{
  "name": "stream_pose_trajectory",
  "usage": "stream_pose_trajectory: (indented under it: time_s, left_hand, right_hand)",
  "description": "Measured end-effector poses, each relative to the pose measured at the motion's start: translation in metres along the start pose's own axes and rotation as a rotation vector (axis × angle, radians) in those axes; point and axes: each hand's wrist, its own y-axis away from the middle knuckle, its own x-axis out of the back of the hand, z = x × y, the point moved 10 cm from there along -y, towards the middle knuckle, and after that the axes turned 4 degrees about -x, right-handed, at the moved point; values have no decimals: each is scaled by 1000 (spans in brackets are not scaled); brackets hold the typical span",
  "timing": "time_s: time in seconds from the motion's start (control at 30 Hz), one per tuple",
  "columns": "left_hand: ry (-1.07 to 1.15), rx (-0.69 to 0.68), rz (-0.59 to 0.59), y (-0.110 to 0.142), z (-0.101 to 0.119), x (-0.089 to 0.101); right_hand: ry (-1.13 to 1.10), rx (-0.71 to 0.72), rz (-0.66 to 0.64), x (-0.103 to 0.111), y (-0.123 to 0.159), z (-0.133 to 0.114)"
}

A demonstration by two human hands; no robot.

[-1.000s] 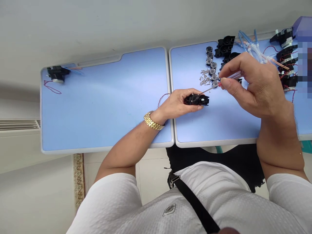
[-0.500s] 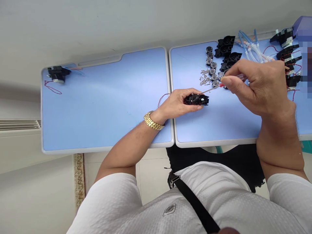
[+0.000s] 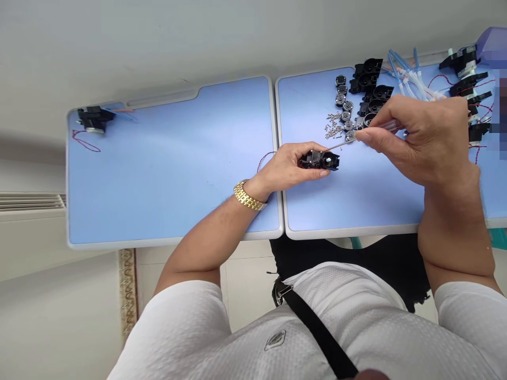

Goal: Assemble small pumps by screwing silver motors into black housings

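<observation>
Black plastic housing point(image 3: 319, 160), its long axis running sideways in the head view, sits gripped in the left hand point(image 3: 285, 170) above the blue table point(image 3: 356, 203). The right hand point(image 3: 422, 140) pinches a screwdriver point(image 3: 339, 144), its shaft pointing left toward the housing, just beside seven round metal discs point(image 3: 345, 116).

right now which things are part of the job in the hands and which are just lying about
In use: left hand holding black plastic housing; right hand holding small screwdriver.
Lying about: loose screws, round metal parts, blue-and-white tubing, red wire.
</observation>
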Motion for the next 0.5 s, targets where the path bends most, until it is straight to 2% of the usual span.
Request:
stream_pose_trajectory:
  time_s: [0.1,0.23,0.33,0.5]
  left_hand:
    - [1,3,2,0,1,0]
    - [-15,1,1,0,2,0]
    - [-32,-1,2,0,1,1]
    - [-45,-6,-9,0,1,0]
  right_hand:
    - [4,-42,-17,-2,0,3]
    - [-151,-8,-58,-6,-1,-8]
    - [-237,10,-41,-6,0,-13]
    - [-185,2,2,-4,0,-7]
